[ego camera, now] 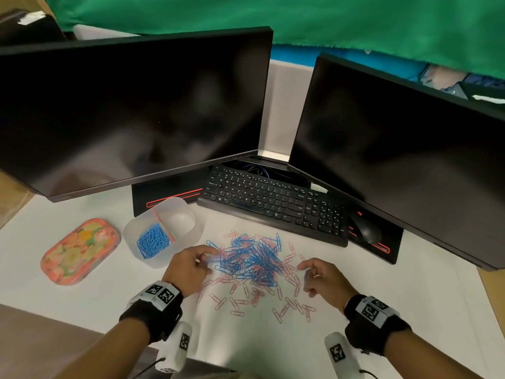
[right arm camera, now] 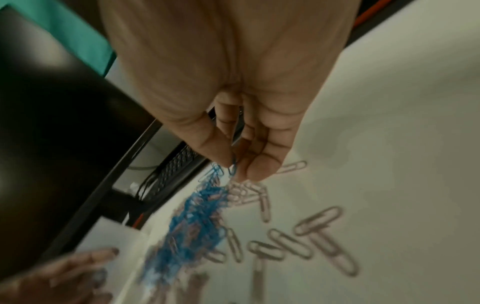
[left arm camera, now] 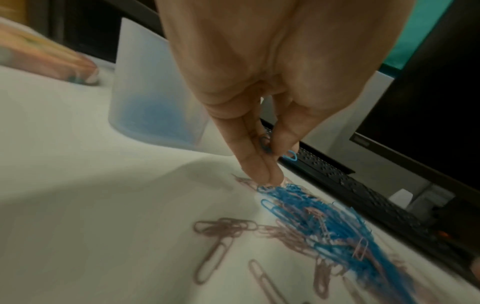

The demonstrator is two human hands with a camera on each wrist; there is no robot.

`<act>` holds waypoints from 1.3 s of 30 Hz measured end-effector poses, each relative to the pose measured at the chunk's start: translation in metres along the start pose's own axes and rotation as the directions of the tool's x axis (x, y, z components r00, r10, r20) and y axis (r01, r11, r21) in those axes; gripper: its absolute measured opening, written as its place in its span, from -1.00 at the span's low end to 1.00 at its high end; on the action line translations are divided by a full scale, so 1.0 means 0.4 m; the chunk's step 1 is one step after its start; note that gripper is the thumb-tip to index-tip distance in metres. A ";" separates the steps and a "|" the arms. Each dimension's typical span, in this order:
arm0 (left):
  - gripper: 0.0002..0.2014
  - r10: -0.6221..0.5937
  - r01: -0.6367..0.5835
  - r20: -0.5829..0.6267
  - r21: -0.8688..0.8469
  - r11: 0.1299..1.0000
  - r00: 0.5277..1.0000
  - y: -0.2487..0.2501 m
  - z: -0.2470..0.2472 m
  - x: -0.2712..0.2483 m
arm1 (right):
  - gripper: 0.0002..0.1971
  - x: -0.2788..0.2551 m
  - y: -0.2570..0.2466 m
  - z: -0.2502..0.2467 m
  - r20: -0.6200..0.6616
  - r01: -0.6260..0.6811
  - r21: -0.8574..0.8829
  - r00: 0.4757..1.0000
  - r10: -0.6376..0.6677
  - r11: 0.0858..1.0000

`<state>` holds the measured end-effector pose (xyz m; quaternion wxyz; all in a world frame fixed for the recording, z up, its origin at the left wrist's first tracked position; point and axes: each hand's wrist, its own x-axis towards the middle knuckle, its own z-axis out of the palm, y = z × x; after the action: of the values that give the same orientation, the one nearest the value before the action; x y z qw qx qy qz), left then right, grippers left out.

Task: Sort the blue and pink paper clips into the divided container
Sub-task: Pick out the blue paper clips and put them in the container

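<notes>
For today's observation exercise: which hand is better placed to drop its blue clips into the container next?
Left. The left hand already pinches blue clips and sits beside the divided container; the right hand is across the pile.

Two dark monitors (ego camera: 131,105); black keyboard (ego camera: 273,206); mouse (ego camera: 367,232); floral tin (ego camera: 80,251); green cloth (ego camera: 273,15) behind.

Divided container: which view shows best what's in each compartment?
Head view. It looks down into the container: blue clips fill the near compartment, and the far one looks empty. The left wrist view shows only its frosted side wall, blue showing through. The right wrist view shows only a blurred white corner, possibly the container.
</notes>
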<state>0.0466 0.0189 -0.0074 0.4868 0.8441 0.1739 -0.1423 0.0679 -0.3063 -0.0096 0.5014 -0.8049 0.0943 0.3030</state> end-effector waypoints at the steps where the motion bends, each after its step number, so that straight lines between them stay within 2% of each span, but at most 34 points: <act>1: -0.70 -0.051 0.051 0.014 -0.067 0.996 0.999 0.005 0.000 0.003 | -0.70 0.002 -0.008 0.002 0.001 -0.016 0.118 1.000 0.016 0.993; 3: -0.72 -0.143 0.152 0.059 -0.202 0.967 0.988 0.024 0.000 0.007 | -0.72 0.007 -0.021 0.009 0.014 -0.061 0.354 0.998 0.060 0.933; 5: -0.74 -0.204 0.229 0.110 -0.319 0.920 0.973 0.046 0.002 0.010 | -0.73 0.014 -0.032 0.022 0.046 -0.124 0.511 0.992 0.117 0.850; 7: -0.77 -0.219 0.261 0.148 -0.391 0.883 0.964 0.064 0.007 0.008 | -0.76 0.019 -0.043 0.037 0.085 -0.176 0.584 0.984 0.156 0.792; 9: -0.76 -0.214 0.264 0.164 -0.413 0.872 0.963 0.075 0.013 0.009 | -0.80 0.023 -0.054 0.054 0.114 -0.218 0.593 0.976 0.187 0.775; 12: -0.78 -0.224 0.275 0.164 -0.460 0.844 0.961 0.084 0.015 0.011 | -0.88 0.028 -0.070 0.076 0.134 -0.224 0.502 0.974 0.181 0.835; 16: -0.98 -0.235 0.301 0.190 -0.521 0.799 0.953 0.086 0.012 0.010 | -0.98 0.036 -0.096 0.103 0.137 -0.134 0.224 0.985 0.105 0.965; 19: -0.73 -0.285 0.332 0.169 -0.501 0.800 0.943 0.070 0.011 0.015 | -0.93 0.041 -0.114 0.122 0.090 -0.079 0.030 0.993 0.076 0.996; 21: -0.70 -0.302 0.331 0.139 -0.479 0.813 0.943 0.054 0.009 0.018 | -0.90 0.049 -0.121 0.131 0.053 -0.021 -0.072 0.998 0.025 0.997; 23: -0.73 -0.304 0.331 0.138 -0.490 0.807 0.943 0.038 0.007 0.019 | -0.87 0.059 -0.128 0.136 0.043 0.004 -0.108 0.999 0.001 0.994; 27: -0.72 -0.327 0.405 0.245 -0.647 0.645 0.913 0.023 0.004 0.016 | -0.82 0.082 -0.147 0.132 0.050 -0.022 -0.060 0.998 0.025 0.998; 29: -0.69 -0.346 0.435 0.270 -0.654 0.619 0.898 0.015 0.000 0.018 | -0.80 0.093 -0.164 0.128 0.042 -0.023 -0.051 0.999 0.025 0.998; 30: -0.68 -0.355 0.430 0.247 -0.598 0.676 0.902 0.011 0.000 0.022 | -0.79 0.100 -0.172 0.126 0.036 -0.024 -0.066 0.999 0.027 0.998; 31: -0.68 -0.348 0.400 0.197 -0.466 0.789 0.916 0.008 0.002 0.025 | -0.79 0.111 -0.178 0.124 0.023 -0.031 -0.092 0.999 0.033 0.995; 32: -0.68 -0.316 0.338 0.127 -0.246 0.908 0.940 0.005 0.006 0.026 | -0.79 0.120 -0.184 0.123 -0.001 -0.036 -0.122 0.999 0.036 0.992; 33: -0.73 -0.247 0.247 0.060 0.009 0.969 0.967 0.001 0.014 0.025 | -0.80 0.129 -0.187 0.123 -0.035 -0.034 -0.161 0.999 0.029 0.986; 34: -0.80 -0.180 0.171 0.025 0.202 0.964 0.983 0.000 0.022 0.022 | -0.81 0.138 -0.187 0.123 -0.070 -0.018 -0.207 0.998 0.003 0.978; 35: -0.83 -0.138 0.126 0.014 0.321 0.939 0.990 -0.001 0.032 0.019 | -0.84 0.147 -0.187 0.122 -0.100 0.003 -0.253 0.995 -0.029 0.968; 37: -0.86 -0.096 0.082 0.009 0.446 0.891 0.995 -0.010 0.053 0.019 | -0.90 0.154 -0.190 0.121 -0.139 0.029 -0.319 0.987 -0.077 0.947; 39: -0.92 -0.096 0.085 -0.002 0.484 0.871 0.995 -0.013 0.056 0.023 | -0.83 0.158 -0.195 0.117 -0.171 0.042 -0.384 0.978 -0.116 0.922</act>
<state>0.0512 0.0030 -0.0260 0.2555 0.9282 0.1669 -0.2130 0.1356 -0.2187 -0.0025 0.3371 -0.9149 0.0490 0.2166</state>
